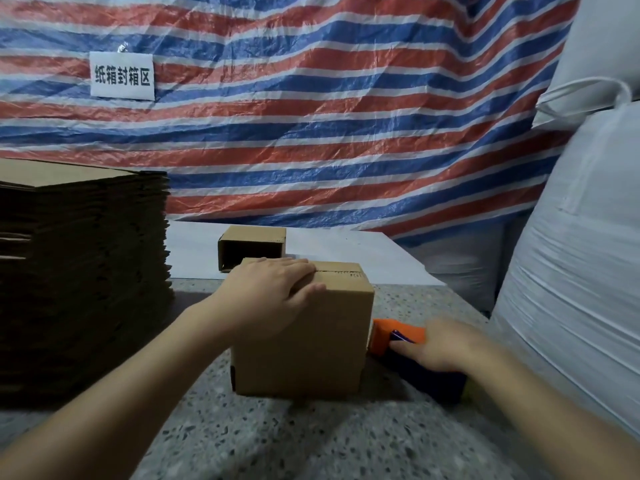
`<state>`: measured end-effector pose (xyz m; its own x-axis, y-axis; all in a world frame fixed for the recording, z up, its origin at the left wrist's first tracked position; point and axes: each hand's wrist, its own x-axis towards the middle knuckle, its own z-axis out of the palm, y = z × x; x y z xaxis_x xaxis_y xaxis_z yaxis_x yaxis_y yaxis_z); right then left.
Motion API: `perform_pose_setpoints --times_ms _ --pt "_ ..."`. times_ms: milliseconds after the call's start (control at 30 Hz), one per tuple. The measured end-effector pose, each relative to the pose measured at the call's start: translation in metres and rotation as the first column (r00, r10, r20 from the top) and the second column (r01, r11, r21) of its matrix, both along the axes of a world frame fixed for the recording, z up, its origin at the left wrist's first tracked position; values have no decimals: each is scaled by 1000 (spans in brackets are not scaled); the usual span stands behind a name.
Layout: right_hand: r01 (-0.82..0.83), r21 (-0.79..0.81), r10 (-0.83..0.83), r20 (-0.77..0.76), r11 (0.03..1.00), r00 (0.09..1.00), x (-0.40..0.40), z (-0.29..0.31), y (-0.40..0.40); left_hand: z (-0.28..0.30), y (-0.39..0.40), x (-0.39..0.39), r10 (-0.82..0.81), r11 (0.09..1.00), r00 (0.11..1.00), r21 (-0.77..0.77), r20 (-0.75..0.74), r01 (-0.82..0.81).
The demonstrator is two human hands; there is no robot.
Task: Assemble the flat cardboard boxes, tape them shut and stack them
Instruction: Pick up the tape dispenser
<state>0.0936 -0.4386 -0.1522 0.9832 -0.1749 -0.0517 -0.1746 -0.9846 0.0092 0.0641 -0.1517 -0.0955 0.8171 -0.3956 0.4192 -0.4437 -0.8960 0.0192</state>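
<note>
An assembled brown cardboard box stands on the speckled stone floor, its top flaps folded together with a seam showing. My left hand lies flat on the box top, fingers straight, thumb down the front face. My right hand is blurred and rests on an orange and dark blue tape dispenser that sits right of the box, its orange end touching the box's right side. A second box lies on its side behind, open end facing me.
A tall stack of flat cardboard sheets fills the left. A white board covers the floor behind the boxes. A red, white and blue striped tarp with a paper sign hangs at the back. Large white sacks crowd the right.
</note>
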Motion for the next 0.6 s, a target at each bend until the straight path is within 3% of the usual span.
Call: perform_pose_setpoints --times_ms 100,367,500,567,600 --pt "37 14 -37 -15 999 999 -3 -17 2 -2 1 1 1 1000 1000 -6 15 -1" --pt "20 85 -33 153 996 988 -10 -24 1 -4 2 1 2 1000 1000 -25 22 -1" --pt "-62 320 -53 339 945 939 -7 7 -6 -8 3 3 -12 999 1000 -41 28 13" --pt "-139 547 -151 451 825 879 -9 43 -5 -9 5 5 -8 999 1000 -45 27 9" --pt "-202 665 -203 480 719 853 -12 64 -3 -9 5 6 -6 999 1000 -49 28 8"
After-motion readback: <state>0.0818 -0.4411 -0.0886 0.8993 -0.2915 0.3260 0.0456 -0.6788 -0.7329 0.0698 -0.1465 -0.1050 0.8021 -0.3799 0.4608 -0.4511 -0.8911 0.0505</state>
